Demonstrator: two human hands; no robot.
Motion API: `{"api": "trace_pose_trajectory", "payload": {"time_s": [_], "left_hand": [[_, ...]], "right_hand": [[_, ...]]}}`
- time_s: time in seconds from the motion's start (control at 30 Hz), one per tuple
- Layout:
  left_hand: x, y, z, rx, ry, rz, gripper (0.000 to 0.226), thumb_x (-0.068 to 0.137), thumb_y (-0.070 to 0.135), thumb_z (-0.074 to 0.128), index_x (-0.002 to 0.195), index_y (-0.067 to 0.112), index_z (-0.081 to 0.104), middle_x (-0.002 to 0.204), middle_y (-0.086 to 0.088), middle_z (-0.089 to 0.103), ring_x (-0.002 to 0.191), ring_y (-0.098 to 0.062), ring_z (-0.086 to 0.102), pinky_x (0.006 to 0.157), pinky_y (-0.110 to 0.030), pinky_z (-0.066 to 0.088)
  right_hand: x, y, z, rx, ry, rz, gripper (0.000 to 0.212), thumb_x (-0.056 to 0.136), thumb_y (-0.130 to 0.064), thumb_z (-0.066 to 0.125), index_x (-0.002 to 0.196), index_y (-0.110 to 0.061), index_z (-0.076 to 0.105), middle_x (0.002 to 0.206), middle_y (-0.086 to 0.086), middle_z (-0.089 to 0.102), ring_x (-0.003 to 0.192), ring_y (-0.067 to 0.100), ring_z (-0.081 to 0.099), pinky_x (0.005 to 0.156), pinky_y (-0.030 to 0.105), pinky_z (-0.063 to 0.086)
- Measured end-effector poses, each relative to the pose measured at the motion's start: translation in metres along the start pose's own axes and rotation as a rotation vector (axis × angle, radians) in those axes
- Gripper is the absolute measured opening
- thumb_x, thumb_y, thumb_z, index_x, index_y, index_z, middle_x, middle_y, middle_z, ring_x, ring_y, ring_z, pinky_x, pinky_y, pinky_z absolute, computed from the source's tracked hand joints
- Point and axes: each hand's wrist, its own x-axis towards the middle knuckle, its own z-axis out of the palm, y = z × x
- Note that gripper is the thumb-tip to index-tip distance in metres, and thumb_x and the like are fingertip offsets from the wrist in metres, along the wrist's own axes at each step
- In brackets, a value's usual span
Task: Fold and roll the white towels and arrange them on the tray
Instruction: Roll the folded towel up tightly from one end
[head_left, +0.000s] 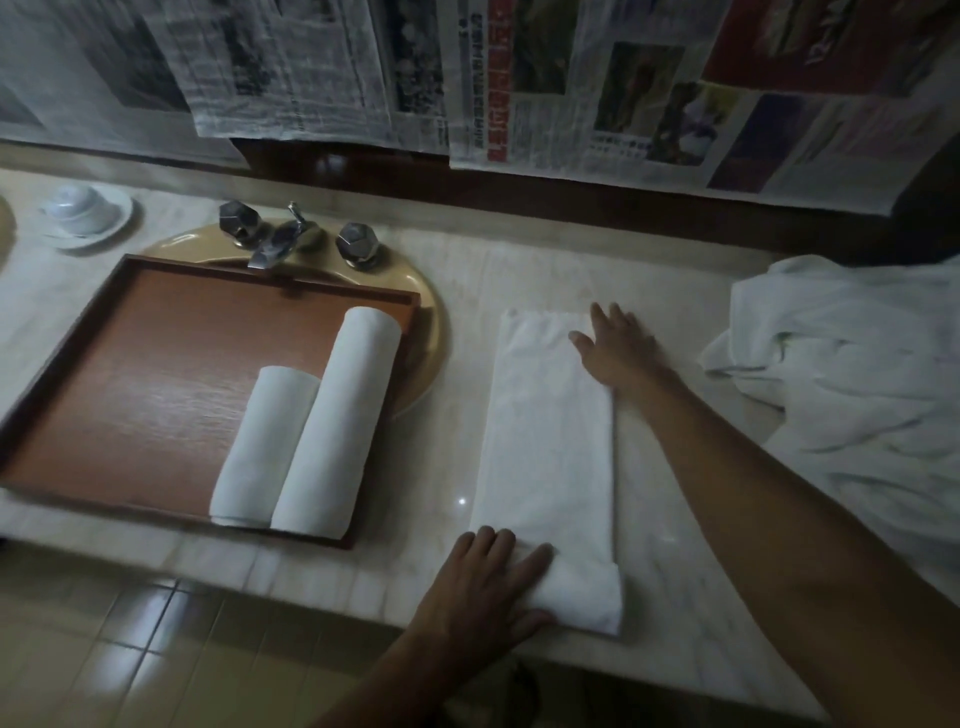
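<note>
Fingers (498, 543) of the left hand (478, 587) grip the rolled end of the towel (550, 441), the right hand (618, 348) pressing its far end flat-fingered.

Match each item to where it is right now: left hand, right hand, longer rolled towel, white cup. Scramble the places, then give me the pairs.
1. left hand
2. right hand
3. longer rolled towel
4. white cup

A. on the saucer, far left
B. flat on the folded towel, at its far end
C. on the tray, beside the shorter roll
D. holding the folded towel's rolled near end

Pairs: 1-D, 2-B, 3-C, 4-A
</note>
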Motion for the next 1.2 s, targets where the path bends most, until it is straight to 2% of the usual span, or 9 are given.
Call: {"api": "trace_pose_trajectory", "payload": {"time_s": [0.2, 0.3, 0.43, 0.57, 0.7, 0.87, 0.97, 1.03, 1.2], "left_hand": [[-0.001, 0.002, -0.009, -0.009, -0.14, -0.056, 0.068, 0.1, 0.075, 0.029, 0.152, 0.032, 0.038, 0.124, -0.005, 0.053, 0.107, -0.025, 0.05, 0.093, -0.044, 0.048], [-0.003, -0.001, -0.013, -0.008, -0.135, -0.043, 0.068, 0.1, 0.075, 0.03, 0.151, 0.031, 0.04, 0.122, -0.005, 0.054, 0.105, -0.025, 0.051, 0.091, -0.044, 0.049], [-0.002, -0.002, -0.015, 0.002, -0.151, -0.05, 0.071, 0.097, 0.077, 0.033, 0.153, 0.033, 0.037, 0.126, -0.003, 0.052, 0.108, -0.023, 0.048, 0.094, -0.043, 0.047], [-0.003, -0.003, -0.019, 0.012, -0.211, 0.011, 0.072, 0.091, 0.064, 0.05, 0.154, 0.033, 0.031, 0.134, 0.0, 0.047, 0.115, -0.021, 0.046, 0.1, -0.039, 0.044], [-0.013, -0.013, -0.025, -0.025, -0.22, -0.009, 0.078, 0.084, 0.047, 0.067, 0.152, 0.023, 0.036, 0.135, 0.001, 0.051, 0.118, -0.022, 0.051, 0.101, -0.04, 0.045], [-0.029, -0.012, -0.025, -0.097, -0.23, -0.063, 0.081, 0.083, 0.034, 0.069, 0.153, 0.019, 0.031, 0.145, 0.001, 0.049, 0.129, -0.021, 0.047, 0.106, -0.034, 0.04], [-0.031, -0.011, -0.023, -0.111, -0.206, -0.053, 0.069, 0.083, 0.033, 0.068, 0.145, 0.019, 0.04, 0.142, 0.001, 0.052, 0.129, -0.022, 0.049, 0.103, -0.033, 0.041], [-0.033, -0.015, -0.021, -0.144, -0.181, -0.051, 0.061, 0.084, 0.034, 0.068, 0.139, 0.019, 0.045, 0.138, 0.002, 0.054, 0.127, -0.021, 0.051, 0.101, -0.032, 0.042], [-0.035, -0.028, -0.024, -0.341, -0.174, -0.15, 0.059, 0.082, 0.06, 0.07, 0.13, 0.031, 0.052, 0.125, 0.017, 0.053, 0.112, -0.009, 0.051, 0.094, -0.03, 0.045]], "right_hand": [[-0.165, 0.034, 0.049, 0.318, 0.143, -0.27, 0.047, 0.1, -0.026, 0.061, 0.144, -0.01, 0.056, 0.152, 0.015, 0.049, 0.142, 0.033, 0.045, 0.117, 0.033, 0.031], [-0.245, 0.047, 0.079, 0.352, 0.047, -0.254, 0.047, 0.099, -0.029, 0.065, 0.143, -0.018, 0.057, 0.151, 0.004, 0.051, 0.14, 0.022, 0.046, 0.113, 0.023, 0.028], [-0.299, 0.064, 0.111, 0.206, -0.07, -0.401, 0.08, 0.089, -0.045, 0.071, 0.158, -0.032, 0.033, 0.161, -0.005, 0.035, 0.145, 0.016, 0.036, 0.12, 0.033, 0.032], [-0.303, 0.076, 0.124, 0.219, 0.085, -0.484, 0.07, 0.077, -0.035, 0.056, 0.145, -0.021, 0.044, 0.136, 0.007, 0.059, 0.115, 0.028, 0.062, 0.091, 0.045, 0.059], [-0.301, 0.079, 0.115, 0.124, 0.042, -0.496, 0.067, 0.075, -0.022, 0.072, 0.14, -0.016, 0.056, 0.135, 0.006, 0.059, 0.119, 0.029, 0.059, 0.098, 0.045, 0.054], [-0.313, 0.068, 0.113, -0.039, 0.109, -0.483, 0.085, 0.073, -0.07, 0.059, 0.142, -0.02, 0.054, 0.141, 0.004, 0.058, 0.125, 0.025, 0.057, 0.099, 0.041, 0.053], [-0.318, 0.061, 0.119, 0.034, 0.098, -0.515, 0.073, 0.082, -0.052, 0.067, 0.146, -0.021, 0.051, 0.143, 0.003, 0.057, 0.127, 0.025, 0.056, 0.102, 0.041, 0.05], [-0.317, 0.061, 0.119, 0.124, 0.097, -0.488, 0.064, 0.082, -0.043, 0.063, 0.142, -0.02, 0.057, 0.137, 0.001, 0.06, 0.123, 0.024, 0.059, 0.1, 0.039, 0.051], [-0.304, 0.064, 0.11, 0.326, -0.043, -0.381, 0.069, 0.081, -0.059, 0.07, 0.141, -0.026, 0.06, 0.134, -0.01, 0.051, 0.123, 0.008, 0.046, 0.104, 0.018, 0.036]]}}
